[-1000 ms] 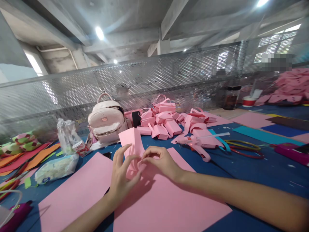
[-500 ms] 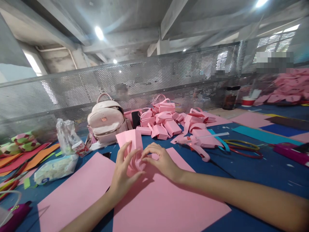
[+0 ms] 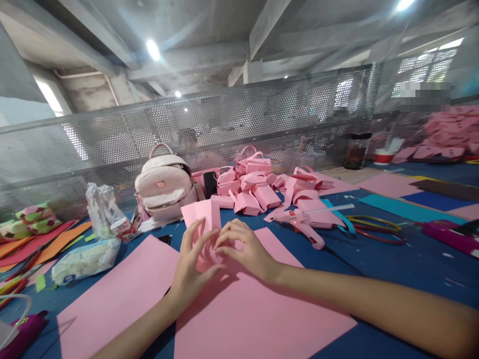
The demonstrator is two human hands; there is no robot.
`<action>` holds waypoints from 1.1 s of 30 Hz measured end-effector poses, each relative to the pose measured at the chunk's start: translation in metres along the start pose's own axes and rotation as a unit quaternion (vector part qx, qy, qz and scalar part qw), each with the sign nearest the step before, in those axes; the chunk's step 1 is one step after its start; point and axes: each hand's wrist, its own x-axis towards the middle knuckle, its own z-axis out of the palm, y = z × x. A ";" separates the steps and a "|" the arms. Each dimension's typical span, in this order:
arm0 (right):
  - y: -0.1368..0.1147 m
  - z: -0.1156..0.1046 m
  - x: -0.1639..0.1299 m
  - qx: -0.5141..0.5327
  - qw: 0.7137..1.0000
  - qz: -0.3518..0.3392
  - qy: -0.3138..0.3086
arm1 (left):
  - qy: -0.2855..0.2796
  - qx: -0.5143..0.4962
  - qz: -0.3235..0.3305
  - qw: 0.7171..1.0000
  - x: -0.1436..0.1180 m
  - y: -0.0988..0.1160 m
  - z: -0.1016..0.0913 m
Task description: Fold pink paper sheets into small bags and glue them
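The left hand (image 3: 190,267) has just swung its thumb clear, its fingers spread along the folded paper (image 3: 213,214) standing between both hands, over a sheet (image 3: 262,309). The right hand (image 3: 252,253) pinches the paper's edge, seemingly steadying it alone.

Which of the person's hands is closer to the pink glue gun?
Right. The right hand is left of the pink glue gun, not touching it; the left hand is farther left, by the folded pink paper.
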 end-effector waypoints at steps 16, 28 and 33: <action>-0.003 0.003 -0.005 -0.032 0.999 -0.024 -0.001 | -0.005 -0.004 0.002 1.000 0.000 0.000 0.001; -0.006 0.004 -0.002 -0.050 0.998 -0.040 0.003 | 0.002 0.003 0.010 1.000 0.002 0.001 0.002; -0.008 0.003 -0.002 -0.060 0.997 -0.055 -0.012 | 0.001 -0.001 0.015 1.000 0.001 -0.001 0.003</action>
